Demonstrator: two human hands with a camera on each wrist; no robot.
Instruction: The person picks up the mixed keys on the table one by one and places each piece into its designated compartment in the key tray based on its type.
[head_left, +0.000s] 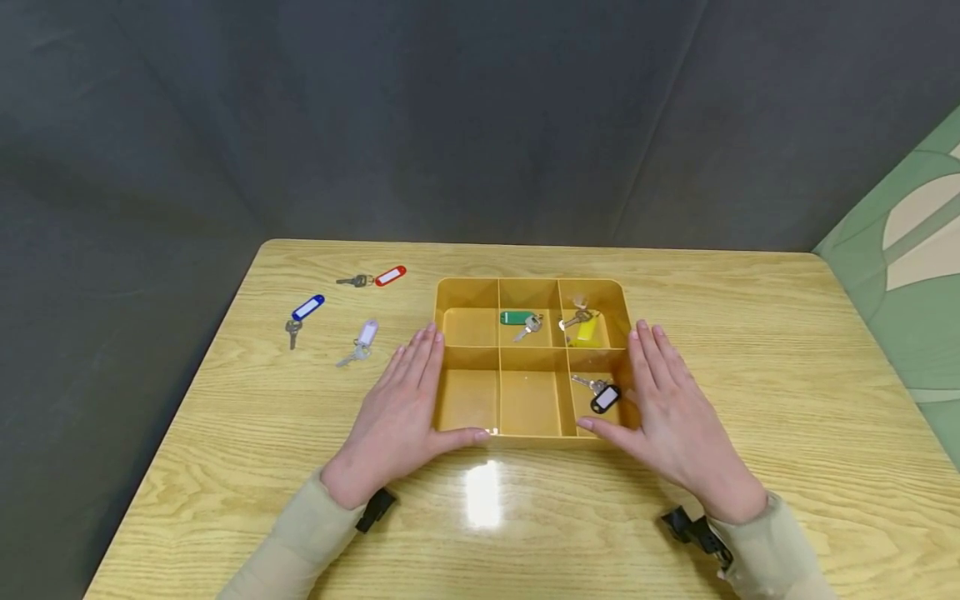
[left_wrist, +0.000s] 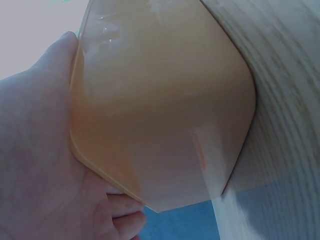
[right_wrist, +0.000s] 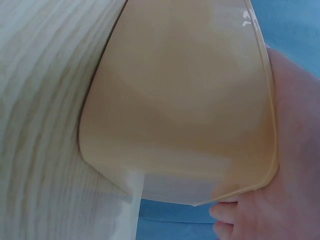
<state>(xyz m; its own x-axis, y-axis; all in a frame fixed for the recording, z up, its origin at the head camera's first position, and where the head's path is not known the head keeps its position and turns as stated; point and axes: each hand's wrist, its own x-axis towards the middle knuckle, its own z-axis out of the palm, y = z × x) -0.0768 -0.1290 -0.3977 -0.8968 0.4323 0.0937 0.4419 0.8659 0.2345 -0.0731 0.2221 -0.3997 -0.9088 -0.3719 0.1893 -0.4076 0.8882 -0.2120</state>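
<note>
A yellow plastic organizer box [head_left: 532, 404] with several compartments stands on the table. My left hand [head_left: 397, 421] rests against its left side, fingers straight, thumb along the front rim. On the opposite side my right hand [head_left: 678, 425] lies the same way, its thumb over the front right corner. In the back middle compartment is a key with a green tag [head_left: 516, 317]. The back right one holds a key with a yellow tag [head_left: 587, 332], and the front right one a key with a black tag [head_left: 605, 399]. Both wrist views show the box's outer wall [left_wrist: 160, 100] beside the hand.
Left of the box, three tagged keys lie on the wood-grain table [head_left: 247, 417]: one with a red tag [head_left: 391, 276], one with a blue tag [head_left: 308, 307] and one with a pale lilac tag [head_left: 367, 333]. A dark cloth [head_left: 450, 125] hangs behind the table.
</note>
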